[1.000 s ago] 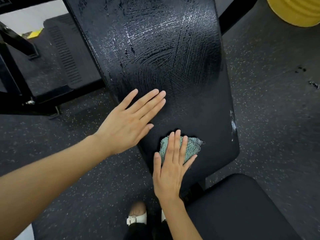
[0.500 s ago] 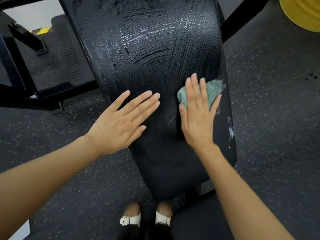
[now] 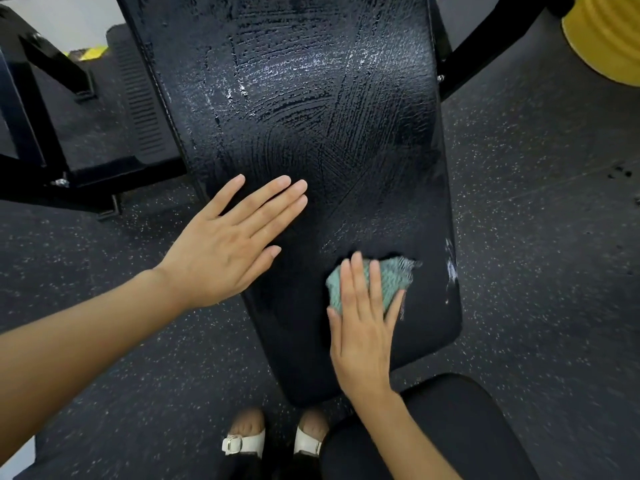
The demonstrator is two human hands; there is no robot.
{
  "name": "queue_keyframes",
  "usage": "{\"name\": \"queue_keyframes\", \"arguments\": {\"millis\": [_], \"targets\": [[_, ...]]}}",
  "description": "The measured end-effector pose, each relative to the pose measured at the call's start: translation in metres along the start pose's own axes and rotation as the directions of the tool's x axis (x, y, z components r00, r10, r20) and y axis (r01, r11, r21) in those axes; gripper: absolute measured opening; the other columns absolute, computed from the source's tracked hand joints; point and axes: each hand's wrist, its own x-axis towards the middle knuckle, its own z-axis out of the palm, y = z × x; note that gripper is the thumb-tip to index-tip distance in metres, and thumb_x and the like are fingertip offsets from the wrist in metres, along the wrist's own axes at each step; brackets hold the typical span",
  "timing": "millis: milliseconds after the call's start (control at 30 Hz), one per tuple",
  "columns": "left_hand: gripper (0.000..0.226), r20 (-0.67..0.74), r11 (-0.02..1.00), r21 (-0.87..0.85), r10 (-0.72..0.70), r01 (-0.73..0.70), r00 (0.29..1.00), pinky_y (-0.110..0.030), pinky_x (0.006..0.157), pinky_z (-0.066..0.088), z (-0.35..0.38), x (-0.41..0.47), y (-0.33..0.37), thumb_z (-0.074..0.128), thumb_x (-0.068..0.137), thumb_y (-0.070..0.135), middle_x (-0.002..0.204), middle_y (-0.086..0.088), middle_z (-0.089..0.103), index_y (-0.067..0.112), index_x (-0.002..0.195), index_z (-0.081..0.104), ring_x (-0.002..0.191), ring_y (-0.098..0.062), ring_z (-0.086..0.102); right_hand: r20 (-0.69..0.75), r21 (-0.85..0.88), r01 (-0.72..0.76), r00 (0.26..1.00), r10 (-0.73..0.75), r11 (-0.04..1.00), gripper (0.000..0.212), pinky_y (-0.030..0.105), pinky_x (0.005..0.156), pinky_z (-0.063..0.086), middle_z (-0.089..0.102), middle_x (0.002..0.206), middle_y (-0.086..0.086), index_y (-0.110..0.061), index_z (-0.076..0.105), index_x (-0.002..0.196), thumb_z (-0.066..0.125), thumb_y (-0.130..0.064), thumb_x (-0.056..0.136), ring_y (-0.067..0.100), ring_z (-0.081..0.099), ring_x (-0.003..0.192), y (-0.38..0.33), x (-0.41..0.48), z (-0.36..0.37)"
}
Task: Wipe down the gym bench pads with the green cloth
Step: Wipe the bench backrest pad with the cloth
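Speckled black rubber floor (image 3: 526, 258) surrounds the gym bench's back pad (image 3: 311, 109), whose upper part glistens with wet streaks. The left hand (image 3: 225, 251) lies flat on the pad's left side, fingers straight, apparently bracing it. The right hand (image 3: 363, 336), fingers also straight and holding nothing pinched, presses the bunched green cloth (image 3: 393, 280) onto the pad's lower right. The lower stretch looks duller, so overlapping strokes with even palm pressure, carried out to the right edge and the near end, would serve best. The seat pad (image 3: 457, 431) looks dry and is probably next.
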Motion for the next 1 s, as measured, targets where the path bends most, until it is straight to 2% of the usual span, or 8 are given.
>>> {"name": "queue_keyframes", "arguments": {"millis": [167, 267, 400, 633, 767, 1000], "targets": [[0.061, -0.005, 0.999, -0.023, -0.035, 0.034, 0.999, -0.047, 0.121, 0.006, 0.001, 0.000, 0.005, 0.026, 0.101, 0.035, 0.164, -0.003, 0.008, 0.011, 0.156, 0.011, 0.151, -0.019, 0.008, 0.035, -0.042, 0.132, 0.991, -0.130, 0.990, 0.070, 0.049, 0.119, -0.002, -0.002, 0.162, -0.015, -0.029, 0.002, 0.154, 0.039, -0.019, 0.095, 0.014, 0.003, 0.150, 0.021, -0.001, 0.001], [0.061, -0.006, 0.999, -0.026, -0.046, 0.046, 0.999, -0.047, 0.121, 0.007, 0.001, 0.000, 0.006, 0.026, 0.101, 0.034, 0.164, -0.003, 0.008, 0.011, 0.156, 0.012, 0.151, -0.020, 0.008, -0.011, 0.019, 0.086, 0.996, -0.085, 0.996, 0.068, 0.047, 0.120, -0.006, -0.003, 0.161, -0.017, -0.030, 0.005, 0.154, 0.038, -0.013, 0.097, 0.013, 0.000, 0.150, 0.028, 0.028, -0.010], [0.061, -0.004, 0.998, -0.023, -0.057, 0.057, 0.998, -0.048, 0.121, 0.006, 0.001, 0.001, 0.007, 0.027, 0.101, 0.034, 0.164, -0.003, 0.009, 0.011, 0.156, 0.012, 0.151, -0.020, 0.008, -0.086, 0.049, 0.052, 0.995, -0.048, 0.997, 0.054, 0.045, 0.118, -0.011, 0.008, 0.161, -0.009, -0.022, 0.014, 0.154, 0.031, -0.020, 0.102, 0.012, -0.002, 0.149, 0.035, 0.084, -0.031], [0.061, 0.014, 0.998, -0.015, -0.062, 0.063, 0.998, -0.048, 0.121, 0.005, -0.001, 0.001, 0.009, 0.027, 0.101, 0.035, 0.164, -0.002, 0.009, 0.011, 0.156, 0.013, 0.151, -0.020, 0.008, -0.128, 0.096, 0.057, 0.991, -0.044, 0.994, 0.053, 0.055, 0.118, 0.001, 0.009, 0.163, -0.006, -0.020, 0.015, 0.155, 0.032, -0.020, 0.105, 0.015, -0.002, 0.150, 0.041, 0.169, -0.073], [0.062, 0.014, 0.996, -0.032, -0.085, 0.085, 0.996, -0.052, 0.121, 0.007, -0.003, 0.002, 0.014, 0.029, 0.099, 0.033, 0.164, -0.005, 0.011, 0.009, 0.155, 0.017, 0.151, -0.023, 0.010, -0.120, 0.086, 0.031, 0.993, -0.021, 0.996, 0.054, 0.054, 0.119, 0.003, 0.005, 0.162, -0.008, -0.022, 0.013, 0.155, 0.032, -0.019, 0.104, 0.012, -0.005, 0.149, 0.047, 0.143, -0.067], [0.062, 0.001, 0.996, -0.058, -0.071, 0.071, 0.998, -0.051, 0.120, 0.007, -0.003, 0.014, 0.024, 0.032, 0.098, 0.030, 0.164, -0.005, 0.012, 0.008, 0.155, 0.018, 0.151, -0.024, 0.011, -0.011, 0.026, -0.052, 0.999, 0.052, 0.998, 0.058, 0.056, 0.119, 0.005, -0.001, 0.162, -0.014, -0.027, 0.005, 0.154, 0.027, -0.023, 0.101, 0.014, -0.003, 0.150, 0.083, 0.035, -0.038]]}}
